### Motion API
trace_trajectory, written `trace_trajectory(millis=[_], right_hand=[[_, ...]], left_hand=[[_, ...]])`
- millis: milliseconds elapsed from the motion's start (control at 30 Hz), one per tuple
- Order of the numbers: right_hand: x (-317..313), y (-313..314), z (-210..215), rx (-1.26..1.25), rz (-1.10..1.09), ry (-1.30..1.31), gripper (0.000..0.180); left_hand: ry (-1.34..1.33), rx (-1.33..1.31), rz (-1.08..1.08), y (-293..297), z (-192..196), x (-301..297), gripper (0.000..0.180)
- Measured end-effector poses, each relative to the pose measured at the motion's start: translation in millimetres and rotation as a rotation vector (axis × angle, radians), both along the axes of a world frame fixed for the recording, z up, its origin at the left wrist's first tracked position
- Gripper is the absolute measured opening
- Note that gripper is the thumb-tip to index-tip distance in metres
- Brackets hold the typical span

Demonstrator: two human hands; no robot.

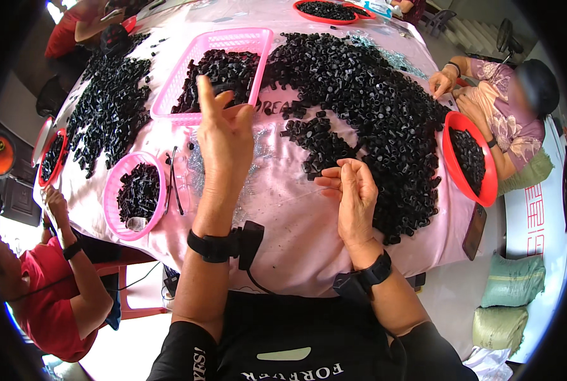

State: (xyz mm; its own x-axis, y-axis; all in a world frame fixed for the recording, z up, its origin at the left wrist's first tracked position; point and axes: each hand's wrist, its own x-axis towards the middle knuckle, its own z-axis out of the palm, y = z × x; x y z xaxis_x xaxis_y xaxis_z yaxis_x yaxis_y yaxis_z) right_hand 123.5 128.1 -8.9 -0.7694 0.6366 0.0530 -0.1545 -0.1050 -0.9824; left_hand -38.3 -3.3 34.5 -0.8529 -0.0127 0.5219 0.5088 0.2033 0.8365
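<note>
My left hand (227,140) is raised above the near edge of a pink plastic basket (163,101), fingers apart with nothing visible in them. Small black plastic caps (223,66) partly fill that basket. On my right, my right hand (357,200) is closed, thumb and fingers together, with a small black plastic cap (312,176) at its fingertips. Just beyond it lies the near edge of a large heap of black caps (366,95). Thin clear pieces (258,143) are scattered beneath and beside my left hand.
A round pink basket (109,209) of black pieces stands at left, beside glasses (177,181). A red basin (451,155) is at right, near a phone (475,232). Another heap (109,105) lies far left. Co-workers (502,120) sit around the pink-covered table (283,235).
</note>
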Motion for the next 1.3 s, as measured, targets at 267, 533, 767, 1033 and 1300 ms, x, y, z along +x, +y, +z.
trace_trajectory(millis=[267, 533, 767, 1033, 1300], right_hand=[[4, 2, -5, 0.054, -0.069, 0.021, 0.025], [0, -2, 1, 0.112, 0.013, -0.101, 0.019], [-5, -1, -12, 0.272, -0.006, -0.027, 0.016], [-3, -1, -11, 0.246, 0.057, 0.011, 0.017], [-1, -4, 2, 0.05, 0.028, -0.091, 0.015]], left_hand=[[0.088, -0.403, -0.561, 8, -26, 29, 0.018], [0.164, -0.581, -0.661, 12, -36, 37, 0.024], [0.104, -0.519, -0.635, 8, -37, 38, 0.023], [-0.115, -0.16, -0.824, 15, -34, 45, 0.016], [0.108, -0.618, -0.048, -17, -51, 8, 0.012]])
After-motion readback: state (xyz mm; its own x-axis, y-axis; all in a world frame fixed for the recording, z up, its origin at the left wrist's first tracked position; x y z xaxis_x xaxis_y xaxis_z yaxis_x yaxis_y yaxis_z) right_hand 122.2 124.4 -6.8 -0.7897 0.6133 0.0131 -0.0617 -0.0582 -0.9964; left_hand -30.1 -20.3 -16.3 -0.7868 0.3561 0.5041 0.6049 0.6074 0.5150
